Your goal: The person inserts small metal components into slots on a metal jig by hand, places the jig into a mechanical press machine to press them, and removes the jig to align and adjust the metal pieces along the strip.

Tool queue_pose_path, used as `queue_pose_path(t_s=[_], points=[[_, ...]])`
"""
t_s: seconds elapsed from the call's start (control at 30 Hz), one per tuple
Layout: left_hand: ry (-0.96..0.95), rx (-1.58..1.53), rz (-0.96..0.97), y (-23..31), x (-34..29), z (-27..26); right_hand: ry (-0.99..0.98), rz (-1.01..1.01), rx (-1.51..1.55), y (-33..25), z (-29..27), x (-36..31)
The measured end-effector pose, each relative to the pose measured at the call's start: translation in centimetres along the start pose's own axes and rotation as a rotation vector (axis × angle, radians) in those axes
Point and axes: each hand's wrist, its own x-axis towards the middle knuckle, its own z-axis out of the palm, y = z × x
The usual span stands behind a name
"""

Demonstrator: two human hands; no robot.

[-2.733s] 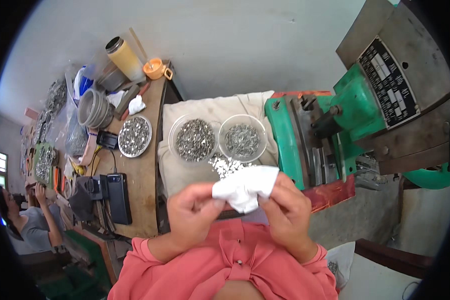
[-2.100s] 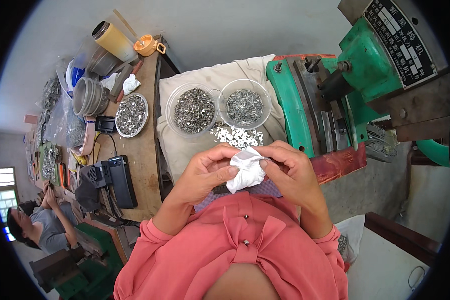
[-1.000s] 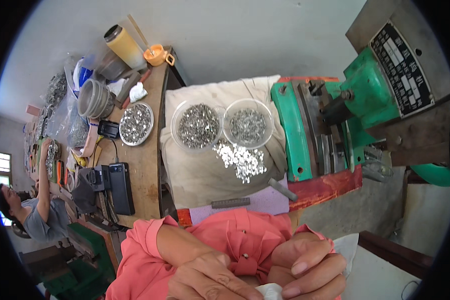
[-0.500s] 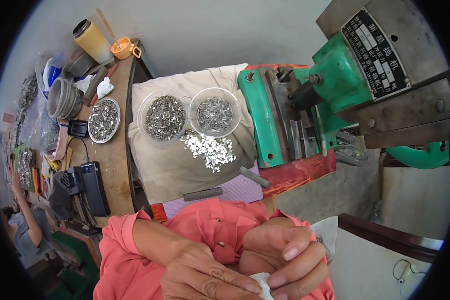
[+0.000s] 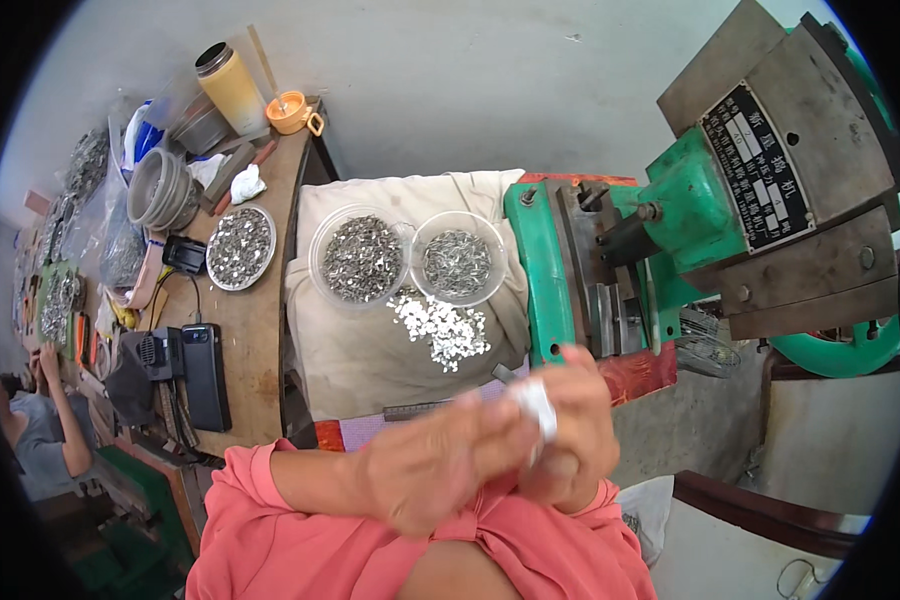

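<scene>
My left hand [image 5: 420, 470] and my right hand [image 5: 582, 425] are together in front of my pink shirt, both smeared by motion. A small white strip [image 5: 537, 408], perhaps tape or cloth, lies against a finger of my right hand. The fingers of my left hand reach to the strip and look closed on it. My right hand's fingers are bent, with one pointing up, and its grip is unclear. Just beyond the hands lie a pile of small shiny metal pieces [image 5: 445, 330] and two clear round tubs [image 5: 315, 262] [image 5: 500, 275] of small metal parts.
A green bench press [image 5: 695, 205] stands at the right on a red board. At the left, a wooden table [image 5: 255, 370] carries a bowl of metal pieces [image 5: 240, 248], a phone [image 5: 205, 378] and a yellow flask [image 5: 232, 90]. Another person [image 5: 50, 430] sits at far left.
Both hands have risen and moved forward from the lower edge, the white strip with them. The view has shifted, so the bench appears lower and further right.
</scene>
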Motion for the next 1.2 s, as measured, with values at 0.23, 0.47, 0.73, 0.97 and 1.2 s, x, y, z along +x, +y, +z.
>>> queue_pose_path(t_s=[0.23, 0.47, 0.73, 0.97, 1.2], points=[[-0.163, -0.052, -0.359, -2.0, -0.3, -0.5, 0.16, 0.806, 0.558, 4.1, 1.7, -3.2], [-0.27, -0.335, -0.654, -4.2, 0.1, -1.8, -0.016, 0.801, 0.543, 5.2, 1.5, -3.7], [-0.233, -0.375, -0.824, -4.9, -1.0, -0.6, -0.145, 0.798, 0.415, 6.0, 1.5, -4.5], [-0.066, -0.193, -0.809, -6.1, -1.0, -1.7, -0.124, 0.632, 0.129, 6.2, 1.8, -5.6], [0.259, 0.483, -0.708, -17.9, 1.3, -11.4, -0.122, 0.679, -0.052, 7.0, -0.2, -8.7]])
